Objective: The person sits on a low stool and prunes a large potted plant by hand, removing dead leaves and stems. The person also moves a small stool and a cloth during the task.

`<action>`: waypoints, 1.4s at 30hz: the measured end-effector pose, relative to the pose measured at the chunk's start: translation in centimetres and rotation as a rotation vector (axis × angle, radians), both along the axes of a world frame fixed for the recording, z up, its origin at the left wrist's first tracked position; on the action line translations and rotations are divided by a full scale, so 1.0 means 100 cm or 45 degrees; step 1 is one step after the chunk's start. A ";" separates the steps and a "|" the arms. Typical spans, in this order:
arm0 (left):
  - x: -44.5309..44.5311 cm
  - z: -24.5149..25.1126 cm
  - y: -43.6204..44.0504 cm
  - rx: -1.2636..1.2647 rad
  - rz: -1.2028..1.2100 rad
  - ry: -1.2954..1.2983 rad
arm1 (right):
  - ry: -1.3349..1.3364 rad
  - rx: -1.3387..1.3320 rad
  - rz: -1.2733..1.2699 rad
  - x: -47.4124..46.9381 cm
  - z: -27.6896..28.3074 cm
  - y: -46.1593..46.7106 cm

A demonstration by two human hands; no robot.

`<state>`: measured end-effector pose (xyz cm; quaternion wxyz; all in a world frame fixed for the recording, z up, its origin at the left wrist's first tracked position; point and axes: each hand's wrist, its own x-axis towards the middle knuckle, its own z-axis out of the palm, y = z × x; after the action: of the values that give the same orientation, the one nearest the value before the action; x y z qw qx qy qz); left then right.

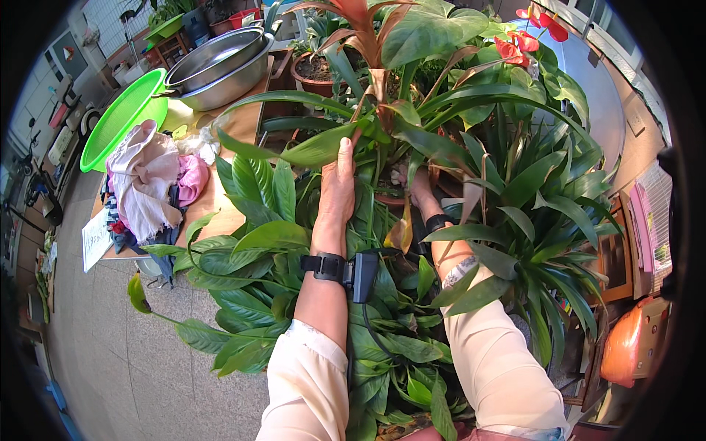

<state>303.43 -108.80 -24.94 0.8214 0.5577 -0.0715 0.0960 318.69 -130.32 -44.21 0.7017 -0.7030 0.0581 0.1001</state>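
Note:
My left hand [337, 190] grips a broad green leaf [320, 150] of a potted bromeliad, thumb on top and fingers hidden behind. The bromeliad's reddish flower stalk [378, 44] stands upright, with dry brown bracts around it. Lower down, among the leaves, my right hand [422, 190] reaches in at the plant's base, beside the rim of a brown pot [390, 199]. Leaves partly cover its fingers, so whether it holds anything cannot be told. A yellow-brown withered leaf [400, 234] hangs between my forearms.
Peace-lily-like foliage [248, 303] spreads below my arms, strappy leaves [551, 220] to the right. Red anthuriums [513, 49] stand behind. A wooden table [212, 206] at left bears cloths [146, 176], a green plastic basket [124, 118] and metal basins [226, 99]. An orange-covered object [629, 342] sits lower right.

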 end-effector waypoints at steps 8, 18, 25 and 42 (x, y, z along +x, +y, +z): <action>-0.001 0.003 -0.006 0.092 0.113 0.113 | 0.089 1.288 0.279 -0.036 0.051 -0.019; 0.006 -0.026 -0.027 0.500 0.529 0.241 | -0.063 0.463 0.356 -0.028 0.074 -0.005; 0.087 -0.095 -0.051 0.401 0.076 0.519 | -0.605 -0.220 -0.112 -0.013 0.070 0.009; 0.145 -0.125 -0.080 1.361 0.753 0.339 | -0.925 -0.683 -0.398 -0.010 0.018 0.034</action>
<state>317.95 -116.78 -37.44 0.3692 0.8950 0.1507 0.2000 317.72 -126.88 -42.45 0.4771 -0.8316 -0.0623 -0.2775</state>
